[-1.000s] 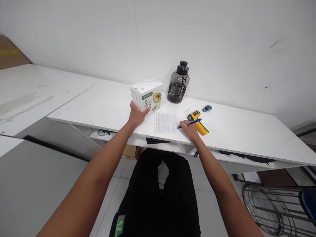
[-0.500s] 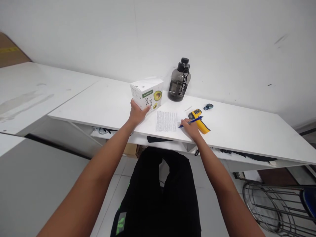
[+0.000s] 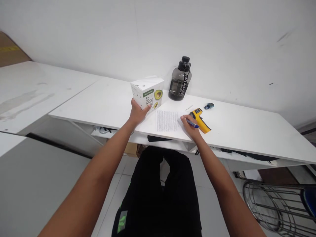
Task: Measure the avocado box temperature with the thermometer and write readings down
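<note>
My left hand (image 3: 138, 111) is wrapped round the lower front of a white box (image 3: 147, 90) with avocado pictures, which stands on the white desk. Between my hands lies a sheet of paper (image 3: 167, 121) covered in dense dark lines of writing. My right hand (image 3: 189, 125) rests at the paper's right edge, fingers closed on a blue pen (image 3: 192, 123); the pen's back end slants down to the right and its tip is hard to see. Just beyond that hand lies a yellow and black infrared thermometer (image 3: 200, 121), its handle toward me.
A dark, partly filled water bottle (image 3: 178, 84) stands against the wall. A small dark blue-green object (image 3: 209, 106) lies right of it. Under the desk (image 3: 247, 131) runs a shelf with items. A wire rack (image 3: 269, 204) is at lower right, a cardboard box (image 3: 12, 51) at far left.
The pen in my right hand has swung: its back end, which pointed up to the right, now points down to the right. My left hand and the box stay put.
</note>
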Available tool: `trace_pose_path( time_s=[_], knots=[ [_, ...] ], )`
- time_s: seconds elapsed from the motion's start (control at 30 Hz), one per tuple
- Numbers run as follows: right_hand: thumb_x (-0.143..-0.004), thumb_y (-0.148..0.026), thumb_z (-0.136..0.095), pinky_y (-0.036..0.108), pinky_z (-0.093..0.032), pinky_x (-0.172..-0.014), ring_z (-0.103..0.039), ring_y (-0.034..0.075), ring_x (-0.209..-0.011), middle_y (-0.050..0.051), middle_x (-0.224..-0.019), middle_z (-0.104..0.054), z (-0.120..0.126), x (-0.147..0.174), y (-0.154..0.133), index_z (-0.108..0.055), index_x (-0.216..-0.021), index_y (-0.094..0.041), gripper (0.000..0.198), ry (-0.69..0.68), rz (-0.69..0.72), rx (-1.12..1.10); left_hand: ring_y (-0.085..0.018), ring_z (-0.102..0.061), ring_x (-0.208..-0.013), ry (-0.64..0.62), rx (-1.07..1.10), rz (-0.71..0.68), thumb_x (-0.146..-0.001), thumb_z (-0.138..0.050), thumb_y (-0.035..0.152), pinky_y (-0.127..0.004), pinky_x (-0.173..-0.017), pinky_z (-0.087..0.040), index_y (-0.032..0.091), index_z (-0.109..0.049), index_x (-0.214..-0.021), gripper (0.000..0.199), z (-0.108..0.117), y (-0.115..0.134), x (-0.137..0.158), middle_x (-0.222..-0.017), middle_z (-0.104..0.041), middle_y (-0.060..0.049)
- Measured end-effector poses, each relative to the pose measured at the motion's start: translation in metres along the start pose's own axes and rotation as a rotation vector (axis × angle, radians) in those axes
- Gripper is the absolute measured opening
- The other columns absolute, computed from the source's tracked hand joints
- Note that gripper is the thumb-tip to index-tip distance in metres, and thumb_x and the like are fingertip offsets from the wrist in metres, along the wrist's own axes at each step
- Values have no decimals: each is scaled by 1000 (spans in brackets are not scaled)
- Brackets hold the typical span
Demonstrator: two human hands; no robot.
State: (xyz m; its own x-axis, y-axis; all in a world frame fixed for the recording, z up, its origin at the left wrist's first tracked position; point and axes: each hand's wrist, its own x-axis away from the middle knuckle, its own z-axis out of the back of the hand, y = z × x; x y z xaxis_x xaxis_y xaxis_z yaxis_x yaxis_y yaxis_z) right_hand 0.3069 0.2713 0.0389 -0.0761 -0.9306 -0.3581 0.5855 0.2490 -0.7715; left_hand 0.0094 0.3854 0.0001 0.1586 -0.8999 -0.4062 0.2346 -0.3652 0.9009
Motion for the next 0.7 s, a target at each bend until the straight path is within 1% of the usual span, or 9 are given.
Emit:
trace_pose_path(
  time_s=[0.1,0.2,0.3,0.4,0.5,0.57,0.63,0.7],
  knots=[
    [-92,-46,-54,36,-48,-84,-64,23,-86,9,-100,-72,-4,-2,7,-68,-114,-17,39,-8,92,102,-35,-39,-145,-15,-33,51,-78,-83,43,-54,-119,-32,22,-18,-145,96,1,8,2,-155,-37,-22],
    [-89,-36,-53,37,-50,-81,-63,23,-80,9,-99,-72,-9,-5,14,-65,-128,-16,45,-43,77,194,-36,-38,-146,-21,-39,74,-78,-83,40,-54,-119,-32,21,-16,-146,97,1,13,4,-157,-35,-23],
    [-87,-29,-51,38,-51,-84,-63,22,-79,8,-101,-73,-12,-8,17,-63,-133,-16,49,-66,58,224,-36,-40,-144,-16,-33,69,-77,-83,43,-55,-118,-34,25,-19,-145,96,0,11,3,-156,-38,-20],
    [-88,-29,-50,38,-51,-85,-62,21,-76,8,-104,-74,-13,-10,19,-59,-137,-15,52,-46,43,228,-36,-42,-144,10,-31,48,-73,-85,46,-56,-118,-35,27,-23,-143,96,0,9,2,-154,-41,-19],
    [-88,-30,-49,37,-52,-80,-61,19,-69,8,-109,-74,-16,-9,20,-50,-145,-14,59,-38,35,222,-38,-43,-143,27,-78,55,-72,-84,48,-56,-117,-36,24,-24,-142,95,0,13,3,-154,-41,-21],
    [-89,-32,-49,35,-52,-77,-61,18,-66,7,-109,-74,-18,-7,19,-47,-147,-15,61,-39,42,221,-38,-46,-142,21,-109,71,-73,-82,49,-56,-115,-39,23,-25,-141,92,2,18,4,-152,-43,-23],
    [-91,-34,-46,35,-52,-77,-61,19,-66,8,-106,-74,-19,-6,17,-50,-143,-14,56,-8,61,244,-39,-49,-139,10,-133,90,-74,-81,50,-56,-112,-42,22,-27,-140,89,3,23,6,-149,-46,-23],
    [-94,-35,-42,37,-52,-81,-64,21,-74,11,-105,-72,-18,-4,13,-57,-136,-13,50,69,81,309,-38,-50,-137,6,-145,99,-75,-80,50,-55,-110,-43,22,-27,-139,88,4,28,7,-149,-46,-23]
  ],
)
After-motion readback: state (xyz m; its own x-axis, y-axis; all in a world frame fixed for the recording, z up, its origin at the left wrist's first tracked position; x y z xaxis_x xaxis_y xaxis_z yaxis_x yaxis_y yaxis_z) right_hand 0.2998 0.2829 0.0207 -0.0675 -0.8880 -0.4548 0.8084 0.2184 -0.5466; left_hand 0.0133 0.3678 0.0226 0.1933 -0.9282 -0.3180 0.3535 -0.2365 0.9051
